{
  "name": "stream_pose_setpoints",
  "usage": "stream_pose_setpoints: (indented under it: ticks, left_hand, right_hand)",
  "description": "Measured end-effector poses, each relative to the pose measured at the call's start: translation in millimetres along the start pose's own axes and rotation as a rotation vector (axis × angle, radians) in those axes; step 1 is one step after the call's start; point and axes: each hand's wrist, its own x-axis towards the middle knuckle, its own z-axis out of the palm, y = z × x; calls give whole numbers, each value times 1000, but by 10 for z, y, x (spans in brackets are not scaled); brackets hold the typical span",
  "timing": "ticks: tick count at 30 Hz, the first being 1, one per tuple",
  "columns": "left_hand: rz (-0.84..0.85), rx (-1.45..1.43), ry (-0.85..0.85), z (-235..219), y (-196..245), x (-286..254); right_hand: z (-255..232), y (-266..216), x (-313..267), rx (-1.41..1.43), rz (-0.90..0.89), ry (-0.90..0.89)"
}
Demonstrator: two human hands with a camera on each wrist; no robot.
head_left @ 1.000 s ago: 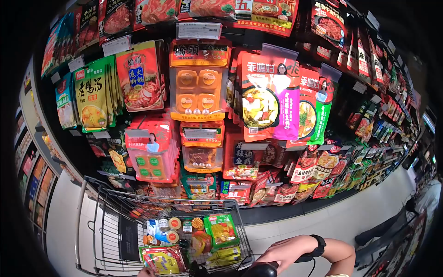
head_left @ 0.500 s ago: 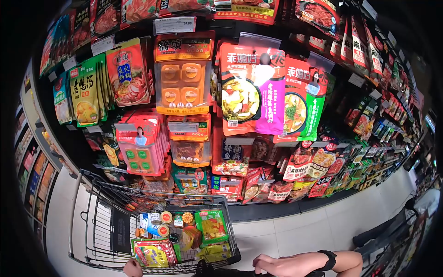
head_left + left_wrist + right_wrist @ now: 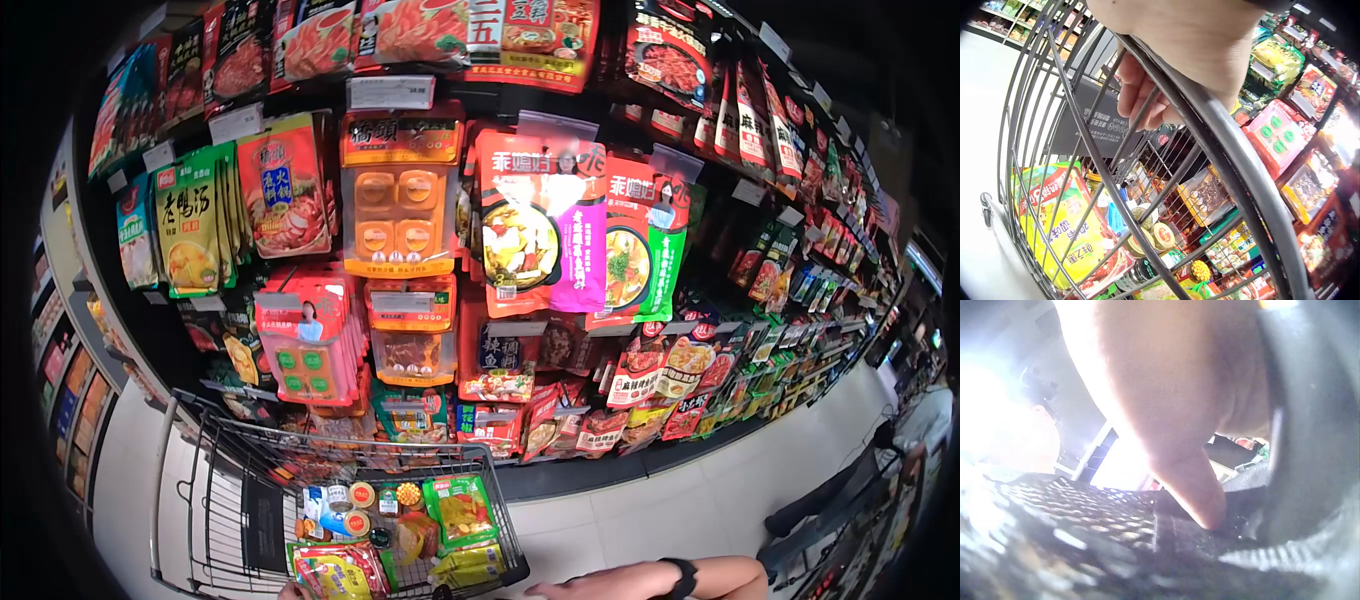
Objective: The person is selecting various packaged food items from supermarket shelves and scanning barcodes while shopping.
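Note:
A wire shopping cart (image 3: pixel 160 500) stands at lower left, packets and jars inside. The left hand (image 3: pixel 1179 53) grips the cart's thick grey rim (image 3: pixel 1235 150), its fingers curled below it; in the head view only a bit of this hand (image 3: pixel 293 592) shows at the bottom edge. Just inside lies a yellow and red packet (image 3: pixel 1063 231). The right hand (image 3: pixel 625 582), with a black wristband (image 3: pixel 684 578), is low in the head view, right of the cart. In the right wrist view the thumb of this hand (image 3: pixel 1166 387) points down against dark material (image 3: pixel 1185 531); its other fingers are hidden.
A shelf wall of hanging seasoning packets (image 3: pixel 545 220) spans the view beyond the cart. Pale floor tiles (image 3: pixel 600 510) run along its base. At the right edge is a person's dark-clothed leg (image 3: pixel 820 500), near another shelf. More shelves (image 3: pixel 65 370) stand at far left.
Since a second ago the hanging packets and the cart have shifted left in the head view. The right hand sits lower in the frame, and the black object formerly under it is mostly out of sight.

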Motion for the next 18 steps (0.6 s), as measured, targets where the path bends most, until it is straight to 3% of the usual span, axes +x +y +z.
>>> stream_pose_setpoints:
  ticks: [1,2,3,4,5,8,9,12,15,16,18]
  left_hand:
    - [-14,-65,-57,-26,-41,-64]
    - [83,-275,355,130,0,4]
    - [-16,-269,294,263,-247,-225]
    - [25,-294,313,326,-401,-311]
    - [76,-341,335,370,-468,-295]
    - [76,-318,330,91,-411,-296]
    - [159,-369,367,32,-88,-45]
    - [104,-338,366,20,-190,-151]
    - [125,-356,366,-24,-77,-182]
    - [133,-352,354,-64,-54,-182]
    - [141,-359,360,-69,-31,-161]
  right_hand:
    - [-96,-33,-94,21,34,-50]
    - [-116,0,-169,33,81,-105]
    - [-105,14,-204,63,111,-223]
    - [-198,-198,-151,94,183,-341]
    - [-37,-82,-148,116,148,-364]
    - [116,-435,-24,162,360,-236]
    - [243,-429,-89,130,314,-67]
    - [469,-501,16,241,378,-83]
    - [341,-540,-134,231,380,-107]
    - [309,-550,-155,252,496,-131]
    - [242,-567,-141,212,562,-159]
